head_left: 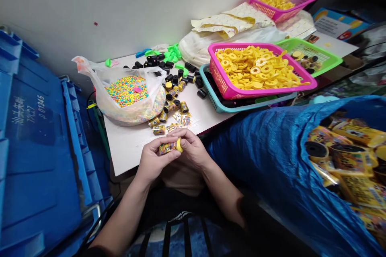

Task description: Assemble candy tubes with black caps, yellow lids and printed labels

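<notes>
A white wall (120,8) runs behind everything; to the left stands a blue crate (36,148), its lid marked with white characters; to the right a blue sack (265,160) gapes open, packed with yellow-labelled tubes (340,160); between them is the white counter (126,148), crowded with goods; a pink basket (224,72) heaped with yellow rings (256,68) sits on a teal tray (217,96), with a green basket (310,54) of mixed pieces just beyond it; farther back, a second pink basket (283,2) of yellow rings stands beside printed sheets (229,20); a clear bag (93,74) of pastel beads (128,90) slumps near the counter's left side; black tubes (169,72) lie scattered behind and beside it, and loose labelled tubes (169,116) lie nearer the front edge; the work in hand is at one small labelled tube (169,147) with a yellow cap (179,145), held over that front edge; the grip is closed from both sides, the left hand (153,160) curled round the tube's body and the right hand (193,148) folded over its capped end; the fingers hide part of the label.
</notes>
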Demonstrator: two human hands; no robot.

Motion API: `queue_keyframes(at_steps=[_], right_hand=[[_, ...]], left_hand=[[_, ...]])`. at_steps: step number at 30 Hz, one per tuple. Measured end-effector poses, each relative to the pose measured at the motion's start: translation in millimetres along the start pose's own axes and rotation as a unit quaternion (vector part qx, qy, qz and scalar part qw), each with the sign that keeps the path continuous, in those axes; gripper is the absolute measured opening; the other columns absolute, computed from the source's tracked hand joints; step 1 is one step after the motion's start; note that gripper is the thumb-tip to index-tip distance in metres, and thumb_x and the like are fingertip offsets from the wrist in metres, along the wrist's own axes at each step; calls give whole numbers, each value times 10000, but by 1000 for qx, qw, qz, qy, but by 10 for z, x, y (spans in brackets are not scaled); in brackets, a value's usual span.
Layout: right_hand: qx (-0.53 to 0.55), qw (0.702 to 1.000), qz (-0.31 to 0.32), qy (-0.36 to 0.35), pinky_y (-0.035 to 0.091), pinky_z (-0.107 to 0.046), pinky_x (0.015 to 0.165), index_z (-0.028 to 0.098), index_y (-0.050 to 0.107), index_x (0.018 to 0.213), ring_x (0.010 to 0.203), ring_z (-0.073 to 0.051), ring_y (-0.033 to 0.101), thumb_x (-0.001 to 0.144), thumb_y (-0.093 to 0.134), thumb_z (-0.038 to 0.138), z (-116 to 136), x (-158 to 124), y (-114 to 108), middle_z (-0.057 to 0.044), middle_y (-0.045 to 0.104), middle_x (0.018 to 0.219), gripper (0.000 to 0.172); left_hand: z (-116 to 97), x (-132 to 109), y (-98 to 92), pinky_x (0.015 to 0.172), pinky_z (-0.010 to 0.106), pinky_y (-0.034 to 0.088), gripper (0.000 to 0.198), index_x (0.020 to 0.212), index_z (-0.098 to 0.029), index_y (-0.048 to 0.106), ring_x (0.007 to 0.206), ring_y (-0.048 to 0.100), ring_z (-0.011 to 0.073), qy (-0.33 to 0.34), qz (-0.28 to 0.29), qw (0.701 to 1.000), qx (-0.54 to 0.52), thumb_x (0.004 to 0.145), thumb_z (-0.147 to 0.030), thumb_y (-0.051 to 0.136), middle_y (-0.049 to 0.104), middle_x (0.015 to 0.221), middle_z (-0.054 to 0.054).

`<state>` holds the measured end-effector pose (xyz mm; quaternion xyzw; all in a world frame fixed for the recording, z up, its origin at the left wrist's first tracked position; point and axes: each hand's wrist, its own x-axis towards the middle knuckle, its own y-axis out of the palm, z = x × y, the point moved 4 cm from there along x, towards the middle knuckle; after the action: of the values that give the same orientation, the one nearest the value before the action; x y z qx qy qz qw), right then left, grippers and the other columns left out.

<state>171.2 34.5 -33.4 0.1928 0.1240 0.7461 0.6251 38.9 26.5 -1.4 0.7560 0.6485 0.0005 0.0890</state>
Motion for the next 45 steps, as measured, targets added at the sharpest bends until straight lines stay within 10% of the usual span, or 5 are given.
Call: queue_keyframes(at_steps=[13, 19, 35, 41, 45], right_hand=[[-61, 998, 15, -30, 524, -302, 825, 255, 669, 1040, 1035, -187, 568, 727, 759, 519, 88, -15, -92, -47, 564, 1067, 420], [-88, 994, -8, -68, 537, -275, 801, 303, 727, 1024, 992, -161, 596, 767, 769, 365, 211, -32, -138, -37, 606, 1035, 267], [187, 963, -50, 186, 541, -250, 700, 241, 680, 964, 751, -116, 621, 665, 834, 417, -89, -285, 83, 14, 649, 853, 380], [-154, 987, -24, 49, 440, -395, 978, 284, 707, 1065, 1036, -213, 565, 682, 815, 339, 23, -316, -18, -41, 618, 1047, 401], [-201, 979, 12, 15, 437, -411, 983, 276, 714, 1054, 1060, -233, 567, 690, 804, 375, 8, -284, -53, -56, 605, 1047, 388]], left_hand=[[-78, 70, 13, 840, 275, 524, 342, 891, -219, 706, 926, 683, 180, 54, -8, 997, 48, 586, -200, 858, 733, 958, 26], [-22, 18, -107, 982, 345, 493, 415, 1182, -252, 689, 1132, 647, 244, -4, 126, 992, -22, 777, -321, 738, 694, 1231, 91], [-64, -143, -281, 837, 320, 587, 167, 881, -270, 786, 901, 736, 195, 206, 4, 963, 172, 826, -196, 646, 784, 952, 43], [86, -130, -185, 1033, 413, 458, 804, 1465, -272, 395, 1273, 546, 286, 26, 141, 971, 191, 736, -244, 732, 489, 1474, 129], [223, -99, -76, 1047, 387, 425, 731, 1447, -281, 421, 1264, 550, 266, -40, 128, 966, 220, 766, -163, 661, 550, 1420, 100]])
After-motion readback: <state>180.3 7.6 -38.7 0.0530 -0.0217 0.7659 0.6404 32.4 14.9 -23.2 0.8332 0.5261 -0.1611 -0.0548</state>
